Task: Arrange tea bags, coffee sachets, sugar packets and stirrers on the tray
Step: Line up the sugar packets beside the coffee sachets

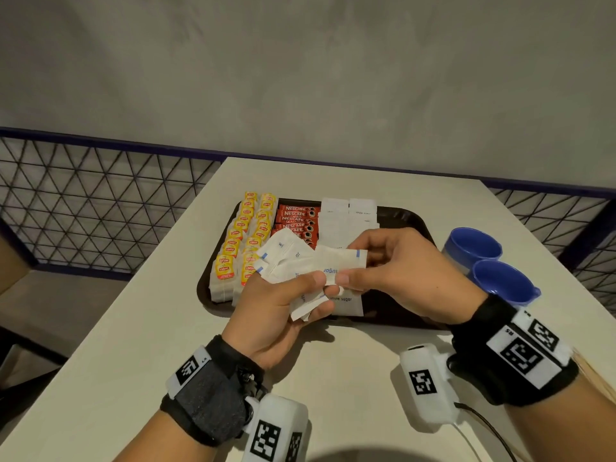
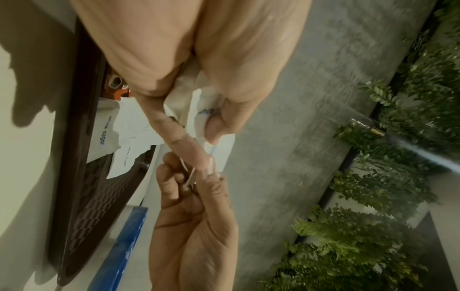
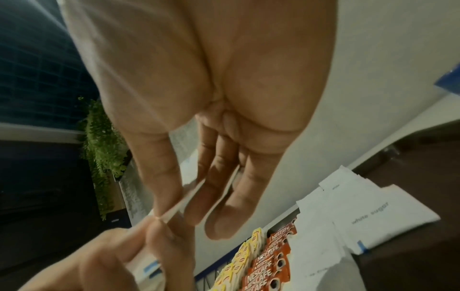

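Note:
A dark brown tray [image 1: 400,305] lies mid-table. On it are two rows of yellow tea bags [image 1: 233,248], a column of red coffee sachets [image 1: 298,218] and white sugar packets [image 1: 350,215]. Above the tray's front my left hand [image 1: 321,291] grips a fanned bunch of sugar packets [image 1: 283,258]. My right hand [image 1: 350,261] pinches one sugar packet [image 1: 336,261] at the edge of that bunch, between thumb and fingers. In the right wrist view this packet [image 3: 184,202] shows edge-on between the fingers. No stirrer is clearly visible.
Two blue cups [image 1: 490,261] stand just right of the tray. The cream table [image 1: 133,345] runs to a blue-railed wire fence [image 1: 83,211] at the left and back. The right part of the tray is bare.

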Demonstrator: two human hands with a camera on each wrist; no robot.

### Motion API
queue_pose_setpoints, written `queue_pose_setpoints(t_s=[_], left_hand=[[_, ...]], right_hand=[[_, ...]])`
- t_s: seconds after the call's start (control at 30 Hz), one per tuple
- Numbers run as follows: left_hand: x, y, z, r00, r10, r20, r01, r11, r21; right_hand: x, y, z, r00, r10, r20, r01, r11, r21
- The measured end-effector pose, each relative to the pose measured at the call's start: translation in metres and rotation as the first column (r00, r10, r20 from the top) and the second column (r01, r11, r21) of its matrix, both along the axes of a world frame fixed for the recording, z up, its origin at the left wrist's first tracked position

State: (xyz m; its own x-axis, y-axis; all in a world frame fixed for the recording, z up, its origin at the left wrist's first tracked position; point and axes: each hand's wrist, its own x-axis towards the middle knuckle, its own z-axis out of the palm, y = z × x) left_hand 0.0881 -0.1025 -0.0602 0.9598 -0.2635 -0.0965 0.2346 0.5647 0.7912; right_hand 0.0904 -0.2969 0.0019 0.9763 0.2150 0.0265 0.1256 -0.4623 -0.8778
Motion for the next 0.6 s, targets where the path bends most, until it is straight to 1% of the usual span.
queue_pose_setpoints(t_s=[0.1,0.17,0.23,0.3,0.33,0.43,0.47,0.53,0.6], left_hand=[[0.0011,0.0005,0.0009,1.0,0.008,-0.023,-0.007,1.0,0.025],[0.0023,0.0002,0.0009,0.999,0.02,-0.045,-0.017,0.998,0.06],[0.003,-0.0001,0.0009,0.998,0.021,-0.059,-0.017,0.998,0.066],[0.0028,-0.0004,0.0011,0.998,0.012,-0.066,-0.008,0.998,0.062],[0.0024,-0.0007,0.0017,0.998,0.003,-0.066,0.001,0.998,0.06],[0.001,-0.0012,0.0029,0.998,-0.038,-0.049,0.04,0.999,0.037],[0.0006,-0.0012,0.003,0.998,-0.049,-0.043,0.05,0.998,0.034],[0.0001,-0.001,0.0013,0.998,-0.055,-0.024,0.056,0.997,0.047],[-0.0004,-0.0012,-0.0007,0.999,-0.044,-0.002,0.044,0.997,0.065]], right_hand=[[0.0025,-0.0032,-0.0012,0.992,-0.007,0.124,0.003,0.999,0.032],[0.0045,-0.0056,-0.0007,0.985,-0.016,0.171,-0.001,0.995,0.096],[0.006,-0.0081,-0.0009,0.988,0.01,0.156,-0.036,0.986,0.163],[0.0048,-0.0079,-0.0012,0.993,0.079,0.092,-0.098,0.969,0.229],[0.0056,-0.0071,-0.0016,0.993,0.109,0.053,-0.119,0.966,0.232],[0.0038,-0.0019,-0.0006,0.991,0.117,-0.064,-0.108,0.985,0.133],[0.0036,-0.0015,-0.0013,0.991,0.109,-0.08,-0.102,0.991,0.086],[0.0034,0.0001,-0.002,0.994,0.079,-0.076,-0.078,0.997,0.019],[0.0037,0.0004,-0.0022,0.997,0.047,-0.066,-0.045,0.998,0.033]])
